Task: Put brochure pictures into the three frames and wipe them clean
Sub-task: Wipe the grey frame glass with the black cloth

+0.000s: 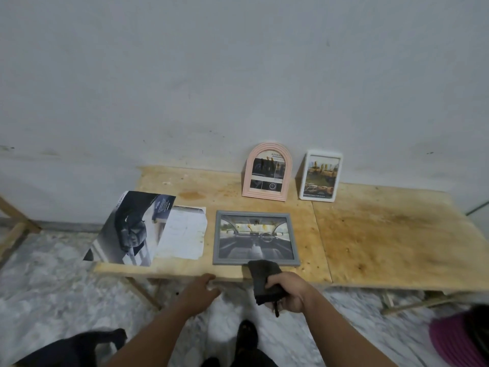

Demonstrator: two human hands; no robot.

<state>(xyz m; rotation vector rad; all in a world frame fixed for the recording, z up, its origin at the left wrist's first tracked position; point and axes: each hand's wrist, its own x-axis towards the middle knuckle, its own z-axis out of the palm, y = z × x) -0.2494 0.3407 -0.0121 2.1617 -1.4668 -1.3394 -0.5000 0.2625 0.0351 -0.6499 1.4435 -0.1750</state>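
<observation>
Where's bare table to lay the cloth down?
Right board, beyond the grey frame and white frame, is bare. So is the back left, behind the brochure. The front middle is crowded.

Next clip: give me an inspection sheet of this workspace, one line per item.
Surface: plywood table, stained.
Job's things: grey frame lying flat with a picture in it; pink arched frame and white frame standing against the wall, both filled; brochure and loose page at left.
Clutter: nothing seen.
Hands: right hand grips dark cloth; left hand open at the table edge.
Cables: nothing seen.
Surroundings: grey wall, marbled floor.
</observation>
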